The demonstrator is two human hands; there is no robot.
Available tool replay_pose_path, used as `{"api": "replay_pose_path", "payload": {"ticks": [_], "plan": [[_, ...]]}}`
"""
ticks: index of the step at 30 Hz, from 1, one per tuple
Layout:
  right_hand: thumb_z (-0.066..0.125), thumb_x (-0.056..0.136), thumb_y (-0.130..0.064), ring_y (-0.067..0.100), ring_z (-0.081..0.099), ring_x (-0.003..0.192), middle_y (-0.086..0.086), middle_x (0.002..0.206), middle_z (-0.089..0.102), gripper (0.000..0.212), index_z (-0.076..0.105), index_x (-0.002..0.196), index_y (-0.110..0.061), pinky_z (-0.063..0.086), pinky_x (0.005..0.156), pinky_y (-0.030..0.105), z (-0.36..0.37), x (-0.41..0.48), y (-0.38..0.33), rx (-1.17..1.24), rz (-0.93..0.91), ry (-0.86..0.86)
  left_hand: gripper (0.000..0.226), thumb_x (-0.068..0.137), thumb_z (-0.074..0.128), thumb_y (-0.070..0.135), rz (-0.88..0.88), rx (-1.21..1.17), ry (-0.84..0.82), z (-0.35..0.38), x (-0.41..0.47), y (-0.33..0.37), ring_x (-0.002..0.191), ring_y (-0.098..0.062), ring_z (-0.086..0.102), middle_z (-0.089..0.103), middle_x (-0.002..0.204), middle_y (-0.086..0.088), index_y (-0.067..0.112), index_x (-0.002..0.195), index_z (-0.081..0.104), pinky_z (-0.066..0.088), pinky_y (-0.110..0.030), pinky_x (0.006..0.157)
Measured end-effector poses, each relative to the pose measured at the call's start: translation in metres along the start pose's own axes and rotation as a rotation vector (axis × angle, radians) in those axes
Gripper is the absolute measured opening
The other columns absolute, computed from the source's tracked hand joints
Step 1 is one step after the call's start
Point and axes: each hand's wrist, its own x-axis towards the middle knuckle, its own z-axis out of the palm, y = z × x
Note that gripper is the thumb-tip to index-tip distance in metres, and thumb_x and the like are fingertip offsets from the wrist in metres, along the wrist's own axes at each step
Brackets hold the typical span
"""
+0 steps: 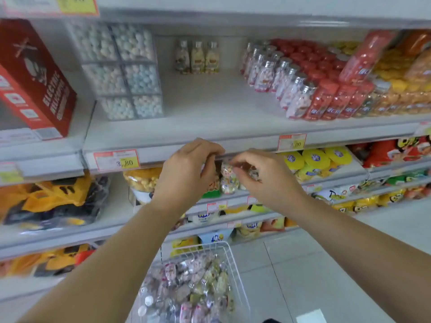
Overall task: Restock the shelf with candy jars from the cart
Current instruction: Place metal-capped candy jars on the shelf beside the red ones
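— What's biggest?
— The shelf [210, 108] ahead, and the wire cart [198, 245] below it, full of packed jars [193, 287].
— And the hands?
— The left hand [189, 166] and right hand [261, 180] both curl round clear candy jars [227, 177], held between them just under the shelf's front edge.

The shelf [210, 108] lies bare in the middle, open from the front. Clear boxes [121, 73] wall its left, jar rows [291, 85] its right; three bottles [198, 57] stand at the back.
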Motion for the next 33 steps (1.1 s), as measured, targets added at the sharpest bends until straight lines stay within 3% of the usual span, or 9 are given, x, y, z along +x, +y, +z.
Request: {"api": "replay_pose_path", "payload": {"ticks": [5, 10, 13, 16, 21, 24, 26, 29, 33], "plan": [[0.062, 0.095, -0.023, 0.005, 0.060, 0.081, -0.018, 0.090, 0.061, 0.015, 0.069, 0.109, -0.023, 0.053, 0.075, 0.032, 0.084, -0.085, -0.001, 0.030, 0.252, -0.380, 0.019, 0.096, 0.058, 0.012, -0.322, -0.064, -0.193, 0.013, -0.123, -0.037, 0.087, -0.012, 0.066, 0.066, 0.104, 0.011, 0.021, 0.108, 0.070, 0.058, -0.039, 0.073], [0.059, 0.095, -0.026, 0.010, 0.062, 0.080, -0.026, 0.081, 0.054, 0.017, 0.068, 0.110, -0.025, 0.051, 0.072, 0.030, 0.169, -0.140, 0.015, 0.053, 0.399, -0.601, 0.020, 0.096, 0.059, 0.018, -0.626, -0.016, -0.377, 0.030, -0.229, -0.080, 0.087, -0.010, 0.064, 0.069, 0.104, 0.011, 0.028, 0.110, 0.069, 0.056, -0.035, 0.077], [0.056, 0.095, -0.026, 0.011, 0.063, 0.084, -0.022, 0.083, 0.056, 0.019, 0.068, 0.110, -0.024, 0.052, 0.076, 0.030, 0.212, -0.171, 0.040, 0.036, 0.493, -0.724, 0.021, 0.095, 0.060, 0.022, -0.809, -0.018, -0.469, 0.044, -0.284, -0.104, 0.089, -0.008, 0.065, 0.069, 0.104, 0.013, 0.032, 0.112, 0.068, 0.056, -0.034, 0.081], [0.059, 0.093, -0.028, 0.015, 0.063, 0.091, -0.009, 0.102, 0.067, 0.024, 0.066, 0.115, -0.023, 0.054, 0.082, 0.035, 0.249, -0.198, 0.077, -0.018, 0.566, -0.881, 0.034, 0.093, 0.062, 0.022, -0.939, -0.004, -0.565, 0.067, -0.333, -0.133, 0.104, -0.016, 0.064, 0.066, 0.118, 0.007, 0.031, 0.126, 0.061, 0.054, -0.038, 0.089], [0.056, 0.094, -0.035, 0.021, 0.062, 0.099, 0.002, 0.120, 0.063, 0.031, 0.059, 0.121, -0.021, 0.051, 0.085, 0.036, 0.309, -0.243, 0.134, -0.121, 0.594, -1.061, 0.061, 0.092, 0.063, 0.029, -1.026, 0.154, -0.808, 0.121, -0.397, -0.176, 0.129, -0.032, 0.044, 0.039, 0.143, -0.007, 0.031, 0.148, 0.037, 0.039, -0.042, 0.108], [0.054, 0.095, -0.026, 0.023, 0.056, 0.095, 0.006, 0.123, 0.052, 0.037, 0.051, 0.131, -0.021, 0.045, 0.077, 0.033, 0.339, -0.266, 0.154, -0.153, 0.574, -1.106, 0.076, 0.091, 0.064, 0.034, -0.979, 0.210, -0.850, 0.153, -0.414, -0.194, 0.139, -0.035, 0.029, 0.023, 0.150, -0.013, 0.032, 0.154, 0.022, 0.027, -0.043, 0.115], [0.058, 0.091, -0.020, 0.025, 0.056, 0.099, 0.005, 0.125, 0.048, 0.042, 0.047, 0.132, -0.023, 0.046, 0.078, 0.034, 0.354, -0.277, 0.164, -0.169, 0.555, -1.134, 0.081, 0.090, 0.066, 0.037, -0.991, 0.243, -0.868, 0.169, -0.416, -0.204, 0.140, -0.038, 0.023, 0.013, 0.153, -0.012, 0.039, 0.154, 0.016, 0.038, -0.047, 0.110], [0.060, 0.089, -0.018, 0.027, 0.058, 0.103, 0.002, 0.125, 0.044, 0.053, 0.043, 0.138, -0.026, 0.045, 0.074, 0.033, 0.368, -0.285, 0.172, -0.246, 0.487, -1.153, 0.076, 0.089, 0.067, 0.042, -0.994, 0.330, -0.916, 0.184, -0.410, -0.215, 0.141, -0.041, 0.012, 0.002, 0.154, -0.006, 0.046, 0.148, 0.020, 0.050, -0.049, 0.096], [0.059, 0.090, -0.021, 0.025, 0.061, 0.095, 0.002, 0.122, 0.043, 0.048, 0.046, 0.136, -0.027, 0.041, 0.065, 0.031, 0.375, -0.288, 0.170, -0.413, 0.382, -1.120, 0.064, 0.087, 0.070, 0.043, -0.989, 0.386, -0.946, 0.202, -0.406, -0.224, 0.147, -0.041, 0.007, 0.001, 0.156, -0.008, 0.043, 0.141, 0.035, 0.050, -0.050, 0.098]]}}
